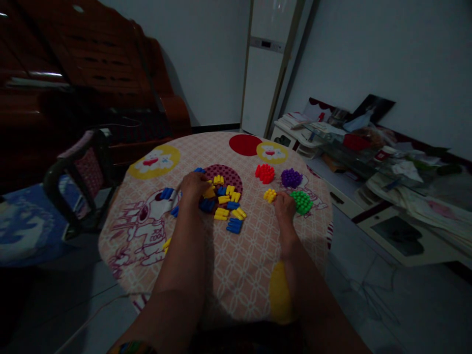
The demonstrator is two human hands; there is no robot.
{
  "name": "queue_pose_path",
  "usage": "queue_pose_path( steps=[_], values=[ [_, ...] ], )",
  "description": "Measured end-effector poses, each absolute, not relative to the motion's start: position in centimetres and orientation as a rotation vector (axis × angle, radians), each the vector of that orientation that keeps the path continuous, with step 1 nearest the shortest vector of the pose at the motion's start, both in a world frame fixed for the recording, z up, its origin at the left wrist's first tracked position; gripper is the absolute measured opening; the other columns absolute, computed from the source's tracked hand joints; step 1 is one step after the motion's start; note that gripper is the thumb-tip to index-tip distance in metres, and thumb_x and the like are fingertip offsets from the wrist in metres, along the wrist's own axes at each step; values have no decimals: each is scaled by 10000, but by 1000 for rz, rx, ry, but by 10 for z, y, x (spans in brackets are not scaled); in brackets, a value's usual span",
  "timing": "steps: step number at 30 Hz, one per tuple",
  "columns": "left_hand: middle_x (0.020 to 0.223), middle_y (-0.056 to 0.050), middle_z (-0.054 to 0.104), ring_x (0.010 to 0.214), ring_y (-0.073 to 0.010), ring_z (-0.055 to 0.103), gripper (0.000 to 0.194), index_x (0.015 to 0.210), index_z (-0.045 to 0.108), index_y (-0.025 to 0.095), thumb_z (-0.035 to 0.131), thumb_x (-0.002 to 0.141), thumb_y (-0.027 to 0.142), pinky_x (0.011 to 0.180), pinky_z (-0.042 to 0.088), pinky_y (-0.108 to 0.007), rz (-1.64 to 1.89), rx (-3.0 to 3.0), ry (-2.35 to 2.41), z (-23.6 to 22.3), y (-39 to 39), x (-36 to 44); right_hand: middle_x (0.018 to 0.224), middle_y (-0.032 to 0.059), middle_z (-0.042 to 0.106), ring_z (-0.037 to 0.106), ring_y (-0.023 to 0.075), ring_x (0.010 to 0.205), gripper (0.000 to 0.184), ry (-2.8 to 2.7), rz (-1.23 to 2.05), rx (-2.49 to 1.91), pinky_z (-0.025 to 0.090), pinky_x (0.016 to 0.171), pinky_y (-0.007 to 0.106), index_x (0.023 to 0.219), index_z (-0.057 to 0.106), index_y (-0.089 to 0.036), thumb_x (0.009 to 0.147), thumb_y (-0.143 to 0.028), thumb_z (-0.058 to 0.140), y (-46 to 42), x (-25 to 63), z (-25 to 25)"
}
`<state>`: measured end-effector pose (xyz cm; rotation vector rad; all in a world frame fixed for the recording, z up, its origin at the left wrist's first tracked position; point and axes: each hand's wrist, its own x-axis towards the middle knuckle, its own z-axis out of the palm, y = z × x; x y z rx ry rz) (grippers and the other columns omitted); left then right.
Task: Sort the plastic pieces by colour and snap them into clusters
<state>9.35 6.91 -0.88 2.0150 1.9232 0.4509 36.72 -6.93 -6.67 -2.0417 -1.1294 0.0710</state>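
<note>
My left hand (194, 187) is over the left part of a loose spread of plastic toy pieces, its fingers curled down against a yellow toy piece (209, 191). Around it lie several more yellow pieces (221, 214) and blue pieces (234, 225), each with finger-like prongs. My right hand (285, 206) pinches the edge of a small yellow cluster of knobbed pieces (270, 195) at the table's right side. Just beyond that hand sits a green knobbed cluster (302, 202). Farther back are a red cluster (265, 173) and a purple cluster (291, 178).
A patterned cloth covers the round table (243, 265). To the left stand a folding chair (81, 172) and a wooden sofa (110, 73). A low cabinet (354, 206) piled with papers and odds and ends runs along the right wall. A tall white appliance (263, 73) stands behind.
</note>
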Motion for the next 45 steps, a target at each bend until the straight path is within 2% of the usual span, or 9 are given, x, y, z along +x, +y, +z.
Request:
queue_pose_path(
  steps=[5,9,12,15,24,33,36,40,45],
  values=[
    [884,-71,735,876,-233,652,168,900,715,172,639,779,260,773,483,-297,561,2060,1856,3,61,106,797,79,706,605,199,754,409,-1128,73,-2057,391,687,289,943,732,-148,877,-248,341,-69,367,-67],
    [873,-44,723,796,-175,641,160,889,695,156,654,764,248,717,470,-257,766,2097,1428,7,46,147,797,79,704,603,198,760,419,-1102,104,-2038,396,688,285,960,734,-145,871,-253,339,-69,366,-66],
    [800,-20,702,724,-147,625,146,872,685,150,672,746,223,671,455,-241,744,2095,1124,1,31,181,789,79,702,604,203,759,414,-1104,98,-2026,394,696,290,948,734,-147,859,-248,343,-69,366,-65],
    [771,-12,690,706,-143,612,146,847,683,159,714,707,187,660,436,-243,671,2184,1048,-9,16,204,785,80,705,607,207,757,414,-1104,101,-2027,394,703,295,937,732,-149,858,-255,340,-70,366,-63],
    [927,-91,723,855,-218,647,166,938,688,180,614,790,189,721,437,-295,594,2353,1207,-28,-10,231,829,80,718,608,207,796,427,-1110,113,-2018,400,726,289,945,731,-157,871,-265,324,-70,367,-63],
    [978,-92,720,894,-214,655,244,1054,647,183,579,823,148,765,459,-299,683,2305,1178,-30,-4,231,853,85,721,598,200,766,418,-1094,143,-1992,406,699,287,925,735,-161,857,-278,340,-69,368,-68],
    [1101,-109,707,997,-218,649,323,1154,624,157,604,833,164,853,472,-305,769,2277,1262,-23,21,209,858,89,722,608,205,781,418,-1100,130,-1975,407,699,288,935,733,-153,845,-276,344,-69,369,-70],
    [1306,-157,636,1243,-277,556,369,1251,587,117,545,887,160,1045,410,-359,890,2212,1602,-25,54,168,863,94,723,614,205,777,434,-1102,137,-1975,417,702,289,938,729,-147,847,-282,327,-68,370,-71],
    [1154,-194,679,1172,-359,601,257,1101,653,126,589,852,134,989,441,-437,731,2154,1745,-41,69,142,840,97,721,615,207,770,430,-1096,114,-1982,408,694,295,920,722,-145,836,-283,323,-67,371,-71]
  ],
)
